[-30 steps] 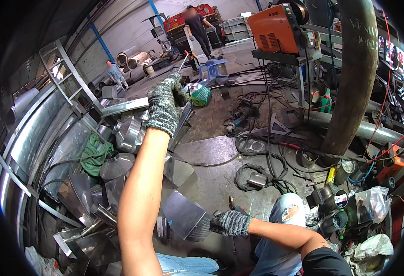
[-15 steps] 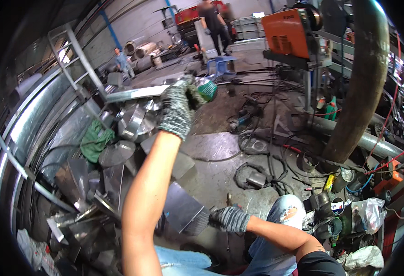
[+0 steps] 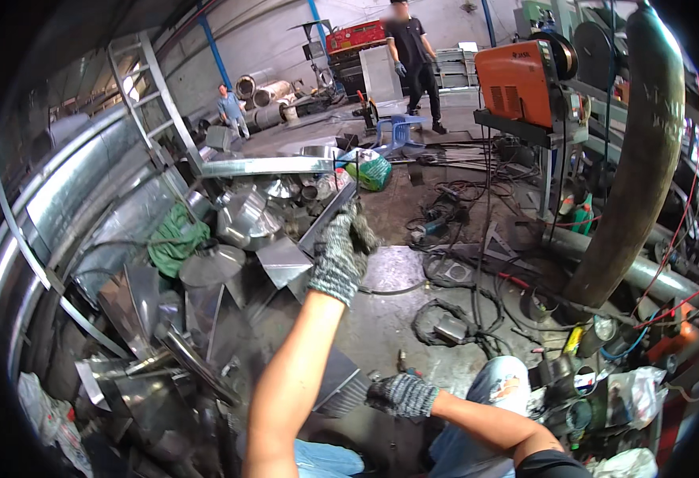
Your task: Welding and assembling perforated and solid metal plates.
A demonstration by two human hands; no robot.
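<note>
My left hand point(image 3: 345, 248), in a grey-and-black knit glove, reaches forward at the middle. Its fingers are curled against a dark metal bar point(image 3: 329, 217) that slants up and away; thin upright prongs show at its far end. My right hand point(image 3: 403, 396), gloved alike, is low by my knee. Its closed fingers meet the edge of a dark sheet metal piece point(image 3: 337, 378) with a comb-like slotted side; how they grip it is partly hidden. A small tool with a brass-coloured tip point(image 3: 402, 360) lies just beyond that hand.
Sheet metal offcuts point(image 3: 206, 271) and a green cloth point(image 3: 178, 239) crowd the left. Cables point(image 3: 477, 319) coil on the floor, near an angle grinder point(image 3: 429, 227). An orange welding machine point(image 3: 513, 84) and a tall cylinder point(image 3: 636, 159) stand right. Two people are farther back.
My left hand has come down and nearer, and the dark bar now shows beside it. My right hand stays at the sheet metal piece. The view has tilted up somewhat.
</note>
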